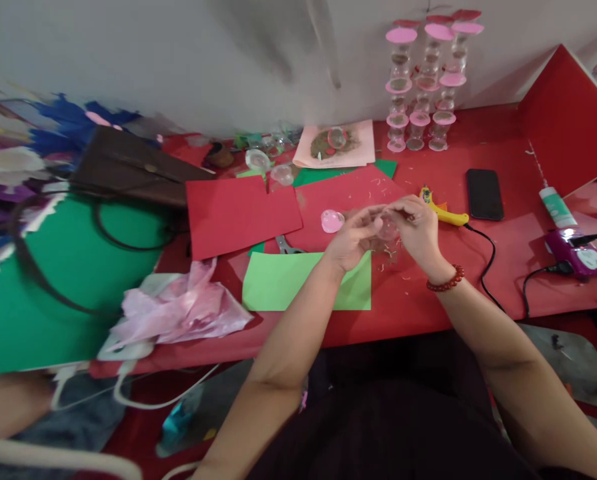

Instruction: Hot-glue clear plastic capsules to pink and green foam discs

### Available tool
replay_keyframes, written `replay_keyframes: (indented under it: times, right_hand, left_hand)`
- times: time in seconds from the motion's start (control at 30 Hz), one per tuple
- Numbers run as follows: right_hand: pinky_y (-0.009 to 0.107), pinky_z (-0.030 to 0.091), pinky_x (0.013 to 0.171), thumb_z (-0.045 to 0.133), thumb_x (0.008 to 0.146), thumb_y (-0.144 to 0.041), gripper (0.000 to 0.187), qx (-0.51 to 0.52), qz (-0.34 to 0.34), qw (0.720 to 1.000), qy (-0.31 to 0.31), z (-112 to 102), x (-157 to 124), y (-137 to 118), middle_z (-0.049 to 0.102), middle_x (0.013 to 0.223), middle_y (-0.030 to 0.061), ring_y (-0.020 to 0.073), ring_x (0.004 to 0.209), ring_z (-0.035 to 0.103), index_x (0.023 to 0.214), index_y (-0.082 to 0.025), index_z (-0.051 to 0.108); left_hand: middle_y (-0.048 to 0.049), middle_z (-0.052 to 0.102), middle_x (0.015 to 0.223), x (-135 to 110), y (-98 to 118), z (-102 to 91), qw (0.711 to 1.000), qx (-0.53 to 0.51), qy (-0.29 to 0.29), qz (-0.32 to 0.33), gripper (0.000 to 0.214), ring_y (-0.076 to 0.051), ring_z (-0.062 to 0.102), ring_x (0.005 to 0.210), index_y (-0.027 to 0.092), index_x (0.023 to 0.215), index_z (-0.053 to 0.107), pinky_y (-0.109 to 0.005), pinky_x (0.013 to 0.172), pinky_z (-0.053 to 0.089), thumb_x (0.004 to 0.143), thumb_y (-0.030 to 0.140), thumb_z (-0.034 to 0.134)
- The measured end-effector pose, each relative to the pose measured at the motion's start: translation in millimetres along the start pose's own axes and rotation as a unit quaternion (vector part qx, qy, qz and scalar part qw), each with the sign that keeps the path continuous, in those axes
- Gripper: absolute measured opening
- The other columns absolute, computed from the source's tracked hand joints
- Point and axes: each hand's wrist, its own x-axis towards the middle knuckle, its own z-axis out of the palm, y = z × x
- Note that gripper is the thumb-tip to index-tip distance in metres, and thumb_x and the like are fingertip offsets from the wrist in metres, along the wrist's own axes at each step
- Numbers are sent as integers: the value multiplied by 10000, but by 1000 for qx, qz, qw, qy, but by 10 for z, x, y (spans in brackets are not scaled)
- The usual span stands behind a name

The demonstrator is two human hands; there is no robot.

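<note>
My left hand is closed around one side of a small clear plastic piece, perhaps a cut bottle end. From the other side my right hand, with a red bead bracelet at the wrist, pinches at the rim of the same piece. Fingers hide part of it. Left of the hands lies a pink-rimmed clear plastic piece. A yellow glue gun rests just right of my right hand. Below the hands are small scraps and a light green sheet.
Pink-and-clear stacked towers stand at the back right. A black phone, a glue tube and a purple device with cords lie right. Left are red paper, scissors, a pink plastic bag and a brown handbag.
</note>
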Motion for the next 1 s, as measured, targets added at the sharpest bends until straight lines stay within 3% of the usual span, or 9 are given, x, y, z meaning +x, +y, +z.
replay_keyframes:
  times: [0.07,0.13,0.27,0.57,0.8,1.0]
  right_hand:
    - [341,521,805,680,877,-69,227,-2,-21,1000,-13,3,-1,-4,747,787,-1,169,788,662,739,-236,747]
    - [328,517,776,664,878,-66,230,1,-9,1000,-17,12,-12,-9,746,785,3,167,778,665,734,-229,740]
    - [308,517,742,647,882,-91,192,18,64,998,3,30,-47,-25,751,795,12,158,756,669,753,-213,720]
    - [291,515,701,670,896,-250,134,151,182,972,17,70,-85,-49,711,752,-7,134,703,633,767,-216,682]
    - [256,490,588,717,908,-449,268,247,241,938,18,56,-62,-50,635,706,-19,128,656,611,785,-236,609]
    - [241,465,613,694,954,-467,332,223,204,951,62,16,15,-1,563,709,-37,93,631,511,754,-234,566]
  left_hand:
    - [-73,780,961,12,21,-32,999,11,-14,-46,359,-242,778,914,175,982,751,-408,860,653,772,420,907]
    - [-49,765,867,16,26,-25,998,2,-7,-58,339,-228,776,840,164,957,743,-411,841,649,763,380,918]
    - [10,734,854,-7,-10,97,998,-40,38,-42,262,-152,748,809,177,900,703,-352,875,628,751,224,913]
    - [17,708,850,-38,-94,238,995,-71,66,-17,218,-113,717,783,175,849,661,-288,834,607,780,136,864]
    - [7,720,943,-67,-103,271,996,-65,68,4,236,-136,739,870,186,891,680,-379,999,612,762,96,856]
    - [-19,741,1109,-99,-105,233,997,-42,56,27,280,-199,734,1091,208,974,696,-396,1032,608,763,136,865]
